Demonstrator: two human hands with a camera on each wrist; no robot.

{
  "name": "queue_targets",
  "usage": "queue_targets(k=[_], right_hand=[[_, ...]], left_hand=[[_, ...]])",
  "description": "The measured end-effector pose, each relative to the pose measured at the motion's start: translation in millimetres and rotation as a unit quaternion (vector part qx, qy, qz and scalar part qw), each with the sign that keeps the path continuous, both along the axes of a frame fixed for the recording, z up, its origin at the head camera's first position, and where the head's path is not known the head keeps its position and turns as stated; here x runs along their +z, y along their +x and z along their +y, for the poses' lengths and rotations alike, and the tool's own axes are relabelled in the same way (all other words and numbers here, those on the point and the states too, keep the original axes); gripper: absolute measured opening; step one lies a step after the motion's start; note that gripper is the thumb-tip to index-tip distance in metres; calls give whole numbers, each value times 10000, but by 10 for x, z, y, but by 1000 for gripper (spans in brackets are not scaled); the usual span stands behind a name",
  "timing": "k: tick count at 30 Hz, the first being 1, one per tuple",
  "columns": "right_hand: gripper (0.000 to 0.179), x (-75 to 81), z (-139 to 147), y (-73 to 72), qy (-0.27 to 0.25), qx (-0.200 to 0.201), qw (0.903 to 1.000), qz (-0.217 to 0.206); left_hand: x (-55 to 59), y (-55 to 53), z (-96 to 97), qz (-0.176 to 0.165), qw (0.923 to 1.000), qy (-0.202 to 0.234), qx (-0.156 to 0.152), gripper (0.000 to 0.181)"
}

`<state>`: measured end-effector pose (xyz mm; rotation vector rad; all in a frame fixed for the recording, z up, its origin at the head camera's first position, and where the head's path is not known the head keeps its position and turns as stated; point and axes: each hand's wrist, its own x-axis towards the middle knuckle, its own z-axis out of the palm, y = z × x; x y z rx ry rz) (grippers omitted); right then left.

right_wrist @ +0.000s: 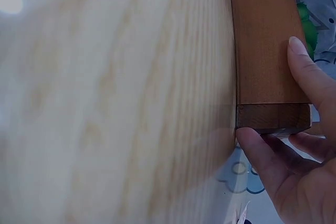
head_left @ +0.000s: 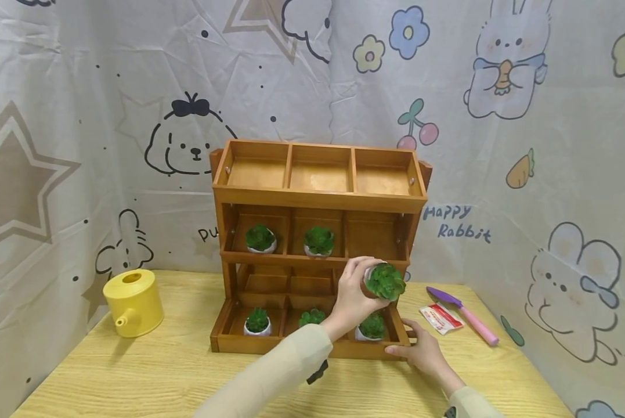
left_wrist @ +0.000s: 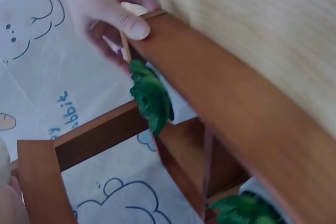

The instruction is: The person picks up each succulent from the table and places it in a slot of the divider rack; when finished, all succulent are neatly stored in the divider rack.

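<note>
My left hand (head_left: 353,295) grips a small potted succulent (head_left: 386,282) by its white pot, its green leaves tipped toward me. It is in front of the right side of a three-tier wooden plant shelf (head_left: 320,198), below the middle tier's right compartment. With thumb on the front board and fingers round the side, my right hand (head_left: 422,351) holds the bottom tier's right corner, seen close in the right wrist view on the brown board (right_wrist: 270,40). Under the held plant, another succulent (head_left: 371,327) sits in the bottom right compartment.
Two succulents (head_left: 260,238) stand in the middle tier's left and centre compartments; two more (head_left: 257,321) are in the bottom tier's left and centre. A yellow watering can (head_left: 134,305) is at left. At right lie a purple-and-pink trowel (head_left: 471,319) and a red-and-white packet (head_left: 441,318).
</note>
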<state>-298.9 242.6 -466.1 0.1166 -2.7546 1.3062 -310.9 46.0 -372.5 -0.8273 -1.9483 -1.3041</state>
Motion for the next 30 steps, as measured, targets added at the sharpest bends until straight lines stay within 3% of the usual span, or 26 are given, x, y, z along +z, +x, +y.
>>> queue_targets(k=[5,13,30], right_hand=[[89,6,0,11,45,23,10000,-38],[90,-7,7,6,33,-29,10000,-41],[90,5,-2,10,-271,34,9994,-205]], left_hand=[[95,-59,-6,153,9997,159,124,66],[226,-179,-28,95,9994,280,201,72],[392,-364,-9,-36,9980,165,614,69]])
